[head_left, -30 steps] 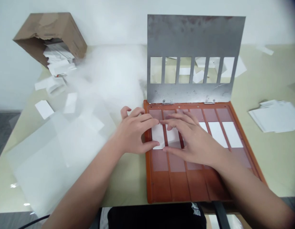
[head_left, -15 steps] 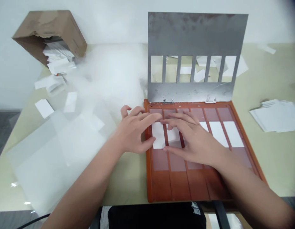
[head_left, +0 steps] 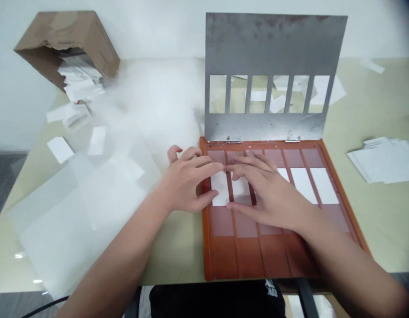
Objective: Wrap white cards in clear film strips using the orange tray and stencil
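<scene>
An orange-brown slotted tray lies in front of me, its grey metal lid with several windows standing upright at the back. White cards lie in the tray's channels. My left hand rests at the tray's left edge, fingers stretched over the leftmost card, thumb at its lower edge. My right hand lies flat, fingers spread, over the cards in the neighbouring channels. The fingertips of both hands almost meet.
A tipped cardboard box at the back left spills white cards. Translucent plastic sheets cover the table's left side. A stack of white cards lies at the right, with loose cards behind the lid.
Both hands stay in place on the cards; only the camera has shifted slightly.
</scene>
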Motion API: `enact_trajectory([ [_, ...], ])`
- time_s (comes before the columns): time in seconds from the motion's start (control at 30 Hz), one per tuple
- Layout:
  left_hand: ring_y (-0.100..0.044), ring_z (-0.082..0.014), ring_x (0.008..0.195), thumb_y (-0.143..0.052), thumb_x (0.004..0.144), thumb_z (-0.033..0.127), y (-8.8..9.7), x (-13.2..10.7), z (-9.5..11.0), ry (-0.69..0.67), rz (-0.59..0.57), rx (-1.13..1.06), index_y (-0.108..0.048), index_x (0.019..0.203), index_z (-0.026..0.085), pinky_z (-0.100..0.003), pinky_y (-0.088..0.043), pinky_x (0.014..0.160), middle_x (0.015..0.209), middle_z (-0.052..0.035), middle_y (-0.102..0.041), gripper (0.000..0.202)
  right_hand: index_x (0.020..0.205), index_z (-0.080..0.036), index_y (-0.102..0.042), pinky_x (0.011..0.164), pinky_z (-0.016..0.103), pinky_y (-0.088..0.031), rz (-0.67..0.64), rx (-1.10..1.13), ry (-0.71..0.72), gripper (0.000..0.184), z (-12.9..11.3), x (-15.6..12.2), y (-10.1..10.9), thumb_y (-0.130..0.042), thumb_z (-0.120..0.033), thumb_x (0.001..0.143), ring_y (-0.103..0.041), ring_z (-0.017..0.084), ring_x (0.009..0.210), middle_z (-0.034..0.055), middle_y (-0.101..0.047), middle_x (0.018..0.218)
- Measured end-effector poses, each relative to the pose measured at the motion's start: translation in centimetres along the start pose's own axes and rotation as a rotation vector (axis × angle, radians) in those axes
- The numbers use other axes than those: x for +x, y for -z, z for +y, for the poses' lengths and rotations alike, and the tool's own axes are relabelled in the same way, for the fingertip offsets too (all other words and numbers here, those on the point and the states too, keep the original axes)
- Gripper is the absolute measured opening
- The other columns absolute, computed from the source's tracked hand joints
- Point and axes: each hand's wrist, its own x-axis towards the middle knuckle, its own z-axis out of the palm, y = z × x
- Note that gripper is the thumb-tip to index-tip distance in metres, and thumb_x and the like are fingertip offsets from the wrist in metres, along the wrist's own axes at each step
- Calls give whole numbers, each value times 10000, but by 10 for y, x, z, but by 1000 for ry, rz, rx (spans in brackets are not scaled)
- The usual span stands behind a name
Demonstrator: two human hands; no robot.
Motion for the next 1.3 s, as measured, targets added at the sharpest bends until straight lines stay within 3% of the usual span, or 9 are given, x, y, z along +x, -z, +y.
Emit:
enact_trajectory([
  [0.37,-558,-272,945,-587,786,381,0,0,1,12,-1,14,-654,1040,234,-449,-219,807,926,-36,-739,301,1036,-241,-454,1165,609,-270,5,-13,8,339,1,0,0,-681,-403,843,-500,321,1320,89,-670,1226],
  [0.73,-556,-281,980,-610,779,374,-1,-1,0,-11,-2,21,-692,900,244,-474,-211,824,1040,-30,-743,196,1087,-228,-485,1160,608,-281,10,-1,19,350,1,-1,1,-678,-388,843,-464,325,1347,104,-641,1291],
  [0.87,-561,-271,974,-613,777,341,1,-1,2,-16,-8,26,-687,860,228,-472,-214,820,1035,-24,-740,159,1102,-225,-509,1148,611,-292,-37,23,59,465,-6,-3,4,-743,-459,775,-439,343,1345,116,-593,1337],
  [1.07,-566,-250,934,-603,768,293,0,0,5,-21,29,51,-655,770,209,-474,-214,808,991,-13,-741,99,1091,-215,-507,1153,695,-156,-110,-40,40,699,-21,-4,0,-840,-567,589,-417,383,1317,148,-526,1344],
  [1.17,-564,-244,928,-604,760,289,0,0,5,-20,29,47,-654,768,209,-471,-214,806,984,-7,-738,95,1064,-203,-519,1121,686,-223,-90,-58,33,621,-20,-4,-2,-825,-531,634,-417,385,1297,163,-516,1331],
  [1.3,-564,-249,932,-604,759,299,-1,0,3,-23,32,41,-675,808,217,-469,-214,805,987,-7,-734,119,1010,-192,-567,1086,673,-268,-42,-53,93,343,-16,-3,-1,-725,-407,794,-450,368,1251,160,-536,1315],
])
